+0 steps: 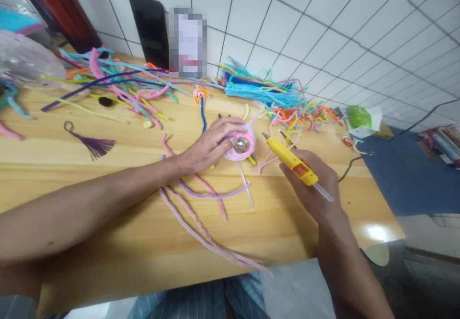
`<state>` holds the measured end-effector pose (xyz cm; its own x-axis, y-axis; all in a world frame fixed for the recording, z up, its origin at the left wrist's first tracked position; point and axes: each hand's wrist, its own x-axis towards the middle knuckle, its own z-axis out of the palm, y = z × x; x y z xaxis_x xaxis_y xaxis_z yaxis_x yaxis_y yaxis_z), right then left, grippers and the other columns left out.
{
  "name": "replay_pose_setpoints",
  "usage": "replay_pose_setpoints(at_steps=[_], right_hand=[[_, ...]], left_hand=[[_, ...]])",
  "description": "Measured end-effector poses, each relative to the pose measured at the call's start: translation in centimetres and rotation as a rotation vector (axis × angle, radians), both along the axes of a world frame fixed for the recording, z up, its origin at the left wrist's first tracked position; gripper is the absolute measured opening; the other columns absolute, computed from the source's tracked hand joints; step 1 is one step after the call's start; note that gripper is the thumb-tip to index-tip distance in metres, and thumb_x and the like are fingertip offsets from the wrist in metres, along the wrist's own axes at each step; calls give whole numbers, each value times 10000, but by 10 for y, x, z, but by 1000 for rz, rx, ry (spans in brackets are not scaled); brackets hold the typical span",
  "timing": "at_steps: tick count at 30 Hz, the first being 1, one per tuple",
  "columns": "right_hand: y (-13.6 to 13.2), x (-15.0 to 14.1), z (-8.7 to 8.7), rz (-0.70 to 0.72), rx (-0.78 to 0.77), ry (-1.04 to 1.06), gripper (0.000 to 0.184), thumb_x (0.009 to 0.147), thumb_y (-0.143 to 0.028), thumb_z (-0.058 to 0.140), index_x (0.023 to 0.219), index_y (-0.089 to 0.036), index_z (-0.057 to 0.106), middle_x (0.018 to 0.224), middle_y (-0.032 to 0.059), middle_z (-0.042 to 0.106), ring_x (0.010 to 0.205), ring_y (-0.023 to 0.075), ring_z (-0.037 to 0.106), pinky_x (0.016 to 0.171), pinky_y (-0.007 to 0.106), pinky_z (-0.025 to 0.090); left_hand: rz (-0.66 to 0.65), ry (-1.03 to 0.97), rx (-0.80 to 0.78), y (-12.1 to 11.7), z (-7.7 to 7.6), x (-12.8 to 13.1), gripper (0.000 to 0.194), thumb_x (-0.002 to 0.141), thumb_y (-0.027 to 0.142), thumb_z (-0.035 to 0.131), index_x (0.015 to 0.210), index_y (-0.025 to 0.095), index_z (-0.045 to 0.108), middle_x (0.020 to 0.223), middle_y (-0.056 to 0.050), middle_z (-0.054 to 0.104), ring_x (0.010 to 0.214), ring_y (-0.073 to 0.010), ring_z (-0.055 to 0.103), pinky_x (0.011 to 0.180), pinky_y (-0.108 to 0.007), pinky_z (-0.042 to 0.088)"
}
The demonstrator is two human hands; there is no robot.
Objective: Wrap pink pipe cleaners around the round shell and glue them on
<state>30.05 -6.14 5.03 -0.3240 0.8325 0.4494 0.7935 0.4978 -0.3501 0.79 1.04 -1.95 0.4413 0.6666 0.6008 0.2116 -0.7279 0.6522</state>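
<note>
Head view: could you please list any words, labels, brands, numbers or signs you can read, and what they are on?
No text can be read.
Pixelated panel: blurred out.
Stack at right: too blurred.
Green item: too blurred.
Glue gun: no legible marking.
Black phone: no legible text.

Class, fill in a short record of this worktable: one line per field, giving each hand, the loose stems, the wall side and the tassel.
Left hand: on the pink round piece, thumb at its clear centre
Right hand: holding a yellow glue gun, nozzle towards the round piece
Front stems: pink and purple, loose on the wooden table
Wall side: dark phone leaning on tiles; bundle of blue stems
Tassel: purple, lying left
</note>
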Motion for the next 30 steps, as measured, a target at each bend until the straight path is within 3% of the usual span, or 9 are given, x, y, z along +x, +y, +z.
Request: replay_pose_setpoints(at_steps=[6,14,22,30], right_hand=[[-4,-11,5,127,-36,-89,161,993,-292,633,1144,-303,690,1127,41,807,1010,276,787,871,420,640],[7,-20,18,134,-90,-127,80,1014,-361,637,998,-287,662,926,22,761,789,219,725,691,342,570],[11,-21,12,131,-102,-92,74,1004,-347,660,977,-279,658,877,3,713,759,201,691,661,322,521],[10,-19,11,130,-110,-76,60,1000,-332,666,986,-275,652,901,8,711,780,203,690,701,339,530]], left_hand=[[-21,-5,-16,1,0,1,405,1131,453,390,1403,235,596,1512,-142,606,1476,-278,511,1271,-530,381],[-40,-48,-28,1,-1,1,429,1126,501,388,1396,264,622,1497,-119,618,1481,-270,510,1289,-516,357],[-65,-56,-7,4,-5,1,431,1129,476,375,1420,275,621,1515,-127,604,1487,-280,502,1290,-548,350],[-63,-69,21,3,-6,2,421,1138,451,377,1421,259,622,1500,-125,613,1486,-254,500,1290,-490,360]])
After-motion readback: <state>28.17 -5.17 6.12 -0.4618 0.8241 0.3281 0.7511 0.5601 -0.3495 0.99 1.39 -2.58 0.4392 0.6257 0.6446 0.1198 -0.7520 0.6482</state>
